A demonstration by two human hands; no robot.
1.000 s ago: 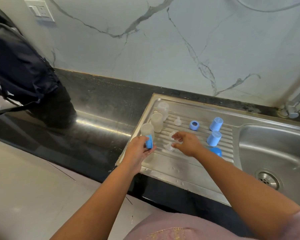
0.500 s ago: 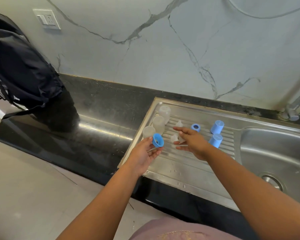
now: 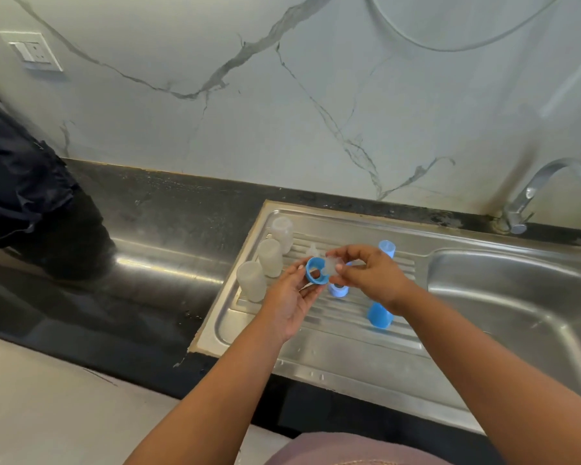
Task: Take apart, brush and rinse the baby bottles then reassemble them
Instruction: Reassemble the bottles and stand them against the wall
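I see my left hand [image 3: 292, 297] raised over the ribbed steel draining board [image 3: 332, 347], its fingertips pinching a blue collar ring [image 3: 316, 270] by the rim, with the ring's opening turned toward my right hand [image 3: 369, 276]. That right hand pinches a clear teat [image 3: 331, 266] between thumb and fingers, and the teat sits right at the ring's mouth, touching it; how far in it reaches I cannot tell. So both grips are closed on small parts, fingers curled, neither one slack. Beneath the hands, on the board, three frosted bottle bodies [image 3: 269, 257] stand upright in a diagonal row near its left edge, close to one another. Another clear teat [image 3: 312, 250] stands just beyond my fingers. A second blue ring [image 3: 338, 290] lies on the ribs directly under the hands. One blue cap [image 3: 387, 247] stands behind my right hand and another blue cap [image 3: 379, 316] stands beside my right wrist. The sink bowl [image 3: 517, 297] lies to the right, with the tap [image 3: 530, 196] at its far corner. A dark bag [image 3: 24, 182] rests on the black bench [image 3: 148, 263] at left.
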